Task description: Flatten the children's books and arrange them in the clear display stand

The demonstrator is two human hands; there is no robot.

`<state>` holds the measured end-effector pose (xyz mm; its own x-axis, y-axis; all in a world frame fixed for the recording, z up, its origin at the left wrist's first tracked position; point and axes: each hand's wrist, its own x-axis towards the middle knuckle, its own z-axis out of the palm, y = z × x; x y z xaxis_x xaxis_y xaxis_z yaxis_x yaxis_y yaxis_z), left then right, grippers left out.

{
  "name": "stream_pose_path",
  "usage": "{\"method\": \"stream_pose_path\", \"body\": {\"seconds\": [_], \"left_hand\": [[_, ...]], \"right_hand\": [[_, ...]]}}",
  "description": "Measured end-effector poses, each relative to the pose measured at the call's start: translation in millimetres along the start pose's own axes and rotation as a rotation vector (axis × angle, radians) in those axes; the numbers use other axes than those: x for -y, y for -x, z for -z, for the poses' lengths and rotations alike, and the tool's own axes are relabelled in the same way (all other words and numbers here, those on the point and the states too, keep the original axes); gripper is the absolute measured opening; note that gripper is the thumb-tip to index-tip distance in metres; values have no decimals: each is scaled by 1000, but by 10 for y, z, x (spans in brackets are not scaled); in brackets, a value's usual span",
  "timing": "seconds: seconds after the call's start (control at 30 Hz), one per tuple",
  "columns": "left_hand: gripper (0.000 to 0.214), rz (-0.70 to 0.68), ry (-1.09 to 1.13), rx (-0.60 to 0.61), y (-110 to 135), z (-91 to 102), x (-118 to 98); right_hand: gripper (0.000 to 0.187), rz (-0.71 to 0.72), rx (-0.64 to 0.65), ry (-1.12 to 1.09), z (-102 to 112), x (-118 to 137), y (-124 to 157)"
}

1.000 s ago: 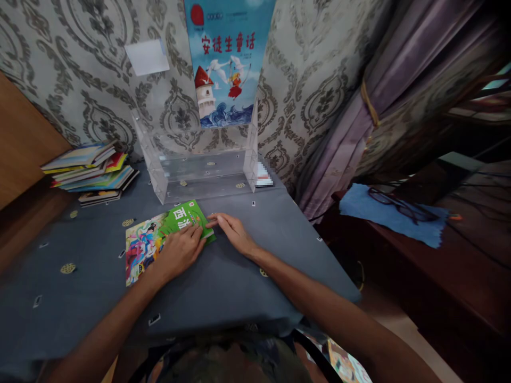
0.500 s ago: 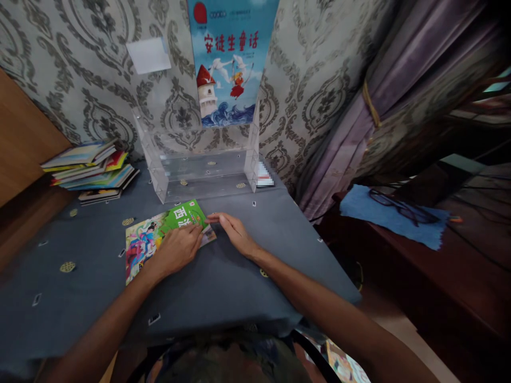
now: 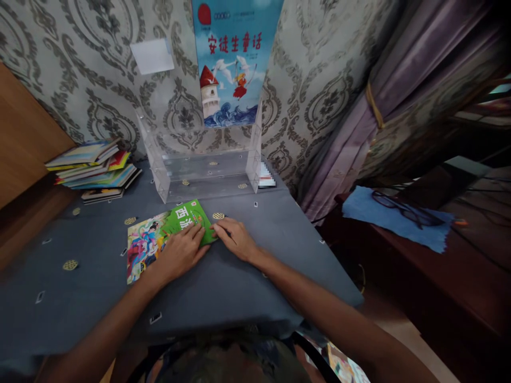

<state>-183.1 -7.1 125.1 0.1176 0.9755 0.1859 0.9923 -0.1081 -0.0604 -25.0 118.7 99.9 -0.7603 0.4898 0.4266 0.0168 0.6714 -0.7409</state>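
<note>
At far left, a stack of books point(image 3: 96, 165), its edges unevenly aligned, lies on the blue-grey patterned tablecloth point(image 3: 247, 284). To its right and nearer the person, an illustrated children's book with a green-banded cover point(image 3: 147, 242) lies flat, set at a slant, its title turned sideways and partly covered. The left hand point(image 3: 181, 249) rests palm down across the book's near side, its fingers extended and laid close together over the cover, bearing on it without grasping. Behind the book, and apart from it, stands a clear acrylic book stand point(image 3: 162, 183); above its lower ledges rises a blue fairy-tale book point(image 3: 235, 66) with a red-roofed tower on its cover. The right hand point(image 3: 236, 238) meets the right end of the green-banded book, half curled, thumb and forefinger close together; whether they pinch the edge or merely touch it cannot be told at this size. The step in hand is judged to be steadying the book with the left hand while the right works at its edge. Raising the cover would call for a fingertip beneath that edge and lighter pressure from the left hand. At far right, eyeglasses point(image 3: 419, 215) lie on a blue cloth point(image 3: 361, 210).
</note>
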Motion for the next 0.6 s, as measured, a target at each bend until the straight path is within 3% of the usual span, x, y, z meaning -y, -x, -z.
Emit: {"method": "stream_pose_path", "body": {"seconds": [0.17, 0.3, 0.37, 0.47, 0.6], "left_hand": [[42, 58, 87, 74, 94, 79, 420], [51, 381, -70, 180, 250, 168, 902], [54, 474, -53, 241, 340, 199, 1064], [54, 512, -45, 275, 442, 235, 1146], [48, 513, -76, 299, 493, 282, 1040]], "right_hand": [[43, 3, 59, 96, 12, 68, 46], [43, 40, 70, 115, 11, 97, 80], [44, 39, 73, 124, 7, 103, 89], [42, 27, 80, 155, 5, 98, 93], [33, 13, 59, 195, 7, 12, 51]]}}
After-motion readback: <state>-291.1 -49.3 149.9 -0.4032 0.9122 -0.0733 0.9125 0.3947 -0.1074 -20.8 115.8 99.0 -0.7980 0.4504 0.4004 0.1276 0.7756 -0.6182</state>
